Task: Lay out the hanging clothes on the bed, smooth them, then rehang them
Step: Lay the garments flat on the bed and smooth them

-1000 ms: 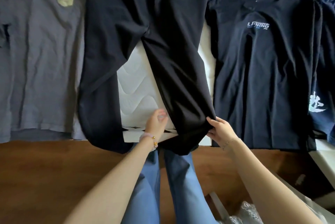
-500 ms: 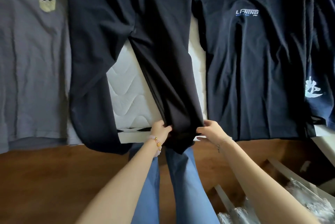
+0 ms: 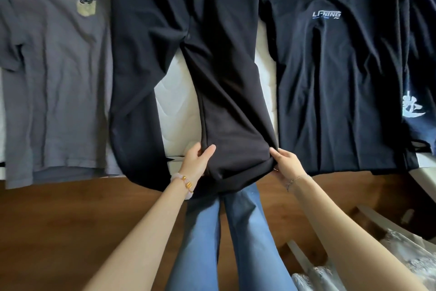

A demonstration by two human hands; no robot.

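Black trousers point(image 3: 226, 78) | left hand point(image 3: 197, 161), right hand point(image 3: 286, 165) pinch hem | grey tee point(image 3: 54, 78), navy tee point(image 3: 335, 90) flanking

The person is wearing blue denim jeans point(image 3: 247, 231), both legs showing in a smooth, even mid-blue with faint lengthwise creases. Both forearms are showing bare from the lower edge of the view up to the wrists. Just behind the left hand point(image 3: 197, 161), a beaded bracelet point(image 3: 185, 181) is circling the wrist: pale pink, rounded, slightly translucent beads, with small gold beads and a squarish gold charm sitting among them. Behind the right hand point(image 3: 286, 168), a thin chain bracelet point(image 3: 295, 179) is circling the wrist, fine and pale, its links too small to make out.
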